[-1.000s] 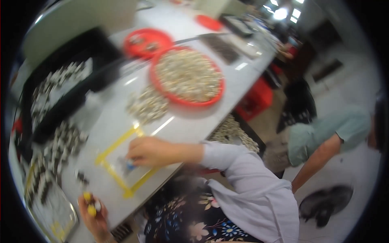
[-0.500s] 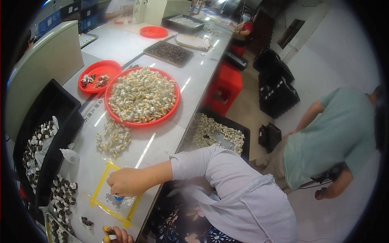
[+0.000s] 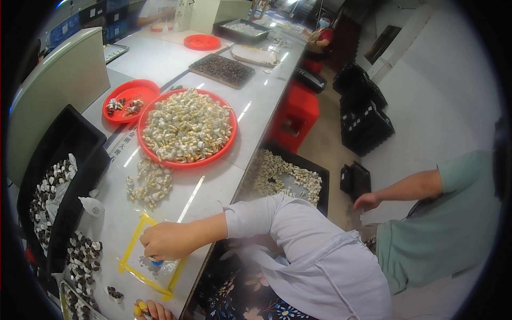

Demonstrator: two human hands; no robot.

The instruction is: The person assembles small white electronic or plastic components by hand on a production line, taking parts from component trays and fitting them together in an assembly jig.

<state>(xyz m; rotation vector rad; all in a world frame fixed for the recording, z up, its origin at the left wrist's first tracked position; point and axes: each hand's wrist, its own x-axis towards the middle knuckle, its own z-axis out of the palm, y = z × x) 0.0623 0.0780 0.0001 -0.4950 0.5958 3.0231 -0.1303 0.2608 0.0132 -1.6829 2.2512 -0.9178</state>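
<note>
My right hand (image 3: 169, 239) hangs over a square outlined with yellow tape (image 3: 128, 250) on the white table, its fingers closed. Under the fingertips shows a bit of something blue (image 3: 156, 262), mostly hidden, resting at a greyish, shiny patch inside the tape. At the lower edge of the picture, my left hand (image 3: 154, 310) is partly cut off. Yellow covers sit on its fingertips, which are curled round a small white-and-dark piece. Close by lies a small dark-and-white piece (image 3: 114, 293). To the left, more such dark-and-white pieces (image 3: 82, 261) are heaped on the table.
A red tray (image 3: 234, 136) piled with whitish pieces stands beyond, beside a smaller red plate (image 3: 151, 85). A black bin (image 3: 88, 154) and a white squeeze bottle (image 3: 92, 206) are at the left. At the right, a person in a green shirt (image 3: 448, 229) stands near black crates (image 3: 368, 128).
The left hand has shifted slightly down toward the lower edge. My right hand stays nearly in place. The person in green has moved nearer, with an arm stretched out.
</note>
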